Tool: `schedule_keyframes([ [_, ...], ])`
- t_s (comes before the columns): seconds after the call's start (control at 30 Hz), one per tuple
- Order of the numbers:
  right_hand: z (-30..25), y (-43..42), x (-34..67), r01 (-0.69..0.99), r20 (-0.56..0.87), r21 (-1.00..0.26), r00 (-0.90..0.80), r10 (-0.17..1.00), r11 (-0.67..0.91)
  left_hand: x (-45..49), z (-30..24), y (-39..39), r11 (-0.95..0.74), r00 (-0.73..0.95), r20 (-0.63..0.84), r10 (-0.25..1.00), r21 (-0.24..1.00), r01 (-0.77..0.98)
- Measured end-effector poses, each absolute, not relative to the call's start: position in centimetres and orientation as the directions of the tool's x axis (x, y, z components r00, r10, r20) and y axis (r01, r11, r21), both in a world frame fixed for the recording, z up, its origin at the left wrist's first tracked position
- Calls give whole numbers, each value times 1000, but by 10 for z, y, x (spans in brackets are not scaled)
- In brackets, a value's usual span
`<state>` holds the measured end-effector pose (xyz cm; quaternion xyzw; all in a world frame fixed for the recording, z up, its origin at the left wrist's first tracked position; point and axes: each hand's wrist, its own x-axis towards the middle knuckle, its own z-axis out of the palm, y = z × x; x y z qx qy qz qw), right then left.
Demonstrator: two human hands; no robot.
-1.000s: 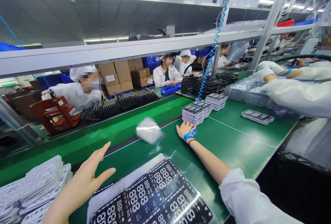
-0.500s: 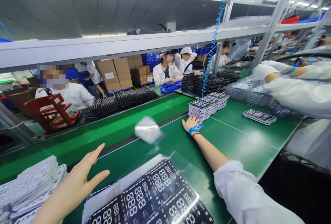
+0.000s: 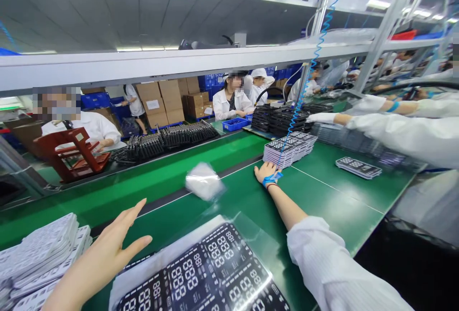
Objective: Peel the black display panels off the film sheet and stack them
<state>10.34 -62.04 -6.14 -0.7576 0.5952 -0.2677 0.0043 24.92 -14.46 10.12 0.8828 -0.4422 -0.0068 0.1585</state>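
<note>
Display panel sheet, in clear plastic, lying on green surface. Left hand: grip wide open, fingers spread, empty, just beside the sheet. Right hand: grip open, palm flat on the surface, empty, near stacked display panels.

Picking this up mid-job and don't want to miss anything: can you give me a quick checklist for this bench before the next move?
Blue wrist strap: ok, on the right hand's wrist, with a coiled blue cord rising from it.
Left hand: ok, open and holding nothing.
Gloves: not ok, both hands are bare, while a co-worker's hand is gloved white.
Stack of display panels: ok, squared on the green belt.
Black LED display panel: cannot tell whether its clear plastic bag is sealed.
</note>
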Motion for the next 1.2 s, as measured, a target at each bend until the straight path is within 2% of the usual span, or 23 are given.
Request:
schedule_keyframes([
  [0.13,-56,-600,99,-865,441,-329,214,-871,-379,236,109,-143,-512,559,202,-804,243,-824],
  [0.27,-56,-577,87,-787,456,-326,354,-817,-524,203,129,-140,-438,483,297,-824,208,-875],
  [0.47,-69,-535,65,-598,362,-400,593,-719,-695,156,151,-141,-398,454,355,-817,223,-890],
  [0.57,-70,-510,48,-466,303,-486,704,-643,-739,143,132,-137,-449,496,255,-830,222,-866],
  [0.7,-64,-484,20,-388,232,-621,739,-633,-681,119,83,-122,-549,539,-107,-836,201,-811],
  [0.77,-60,-475,10,-359,209,-678,743,-636,-641,110,59,-113,-590,551,-223,-804,190,-785],
  [0.87,-53,-460,6,-336,85,-788,770,-632,-516,103,34,-100,-595,542,-257,-800,223,-772],
  [0.97,-40,-442,11,-436,-57,-768,776,-628,-470,97,21,-90,-559,535,-163,-829,229,-797],
  [1.03,-30,-434,9,-476,2,-701,743,-669,-531,90,14,-88,-501,503,-40,-864,186,-845],
  [1.1,-20,-432,-5,-440,154,-695,682,-715,-569,81,8,-90,-366,374,58,-926,118,-923],
  [1.2,-11,-440,-49,-370,346,-701,571,-744,-609,71,-5,-99,-180,177,95,-980,-26,-983],
])
